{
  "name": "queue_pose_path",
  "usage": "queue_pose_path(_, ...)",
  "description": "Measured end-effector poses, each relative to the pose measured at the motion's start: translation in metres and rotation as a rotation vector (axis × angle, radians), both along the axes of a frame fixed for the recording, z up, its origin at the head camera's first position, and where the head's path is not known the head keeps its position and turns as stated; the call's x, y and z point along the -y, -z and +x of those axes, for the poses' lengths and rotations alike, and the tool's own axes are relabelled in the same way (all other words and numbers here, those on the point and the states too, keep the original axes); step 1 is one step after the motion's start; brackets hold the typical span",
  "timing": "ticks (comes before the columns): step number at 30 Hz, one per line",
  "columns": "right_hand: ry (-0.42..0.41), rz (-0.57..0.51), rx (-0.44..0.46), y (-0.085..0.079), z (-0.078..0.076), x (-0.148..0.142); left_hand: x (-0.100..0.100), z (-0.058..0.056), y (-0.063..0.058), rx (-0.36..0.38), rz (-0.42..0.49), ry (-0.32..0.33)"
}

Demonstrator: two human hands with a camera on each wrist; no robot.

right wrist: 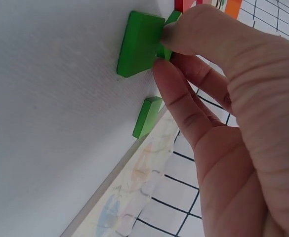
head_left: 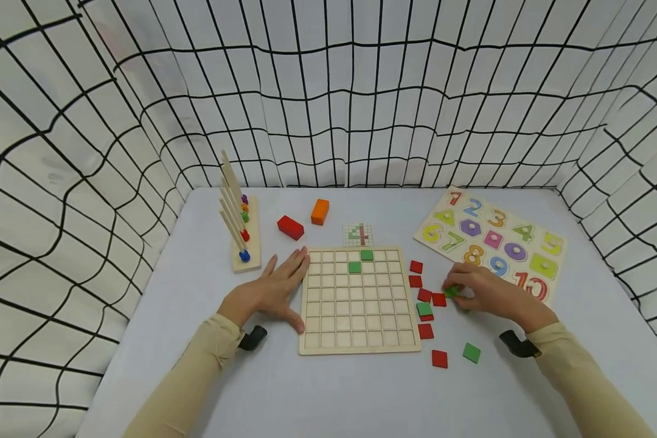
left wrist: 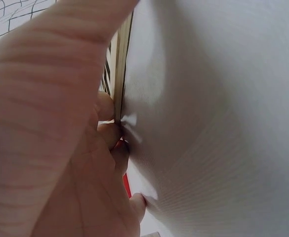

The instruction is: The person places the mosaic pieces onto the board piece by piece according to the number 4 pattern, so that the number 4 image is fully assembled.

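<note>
My left hand [head_left: 274, 292] rests at the left edge of a wooden grid board [head_left: 358, 309], fingers spread, fingertips at its top left corner and thumb near the lower left. In the left wrist view, fingertips touch the board's side edge [left wrist: 118, 74]. Two green tiles, one of them a square tile [head_left: 354, 267], sit in upper cells of the grid. To the right of the board, my right hand [head_left: 487, 295] pinches a green tile [head_left: 451, 292] between thumb and fingers. The right wrist view shows another green tile [right wrist: 140, 44] close to the fingertips and one more green tile [right wrist: 147, 117] beyond.
Several red tiles [head_left: 425, 331] lie along the board's right side. A number puzzle [head_left: 427, 225] lies at the back right, a peg stand [head_left: 254, 243] at the back left. A red block [head_left: 291, 227], an orange block [head_left: 320, 212] and a pattern card [head_left: 350, 242] lie behind the board. Black netting surrounds the table.
</note>
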State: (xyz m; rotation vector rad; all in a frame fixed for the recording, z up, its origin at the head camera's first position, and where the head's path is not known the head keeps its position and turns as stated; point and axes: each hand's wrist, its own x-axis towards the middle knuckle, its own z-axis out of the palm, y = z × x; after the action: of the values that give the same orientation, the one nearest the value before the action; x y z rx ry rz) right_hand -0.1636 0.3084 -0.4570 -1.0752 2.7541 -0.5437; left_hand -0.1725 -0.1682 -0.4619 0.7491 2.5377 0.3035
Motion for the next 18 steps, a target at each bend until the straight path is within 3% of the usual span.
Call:
queue_pose_path(8, -0.013, -0.046, -0.006, 0.002, -0.007, 0.001, -0.001, 0.001, -0.001, 0.01, 0.007, 0.003)
queue_pose_path(18, -0.002, -0.001, 0.036, -0.012, -0.016, 0.027, -0.003, 0.002, -0.005, 0.004, -0.021, -0.003)
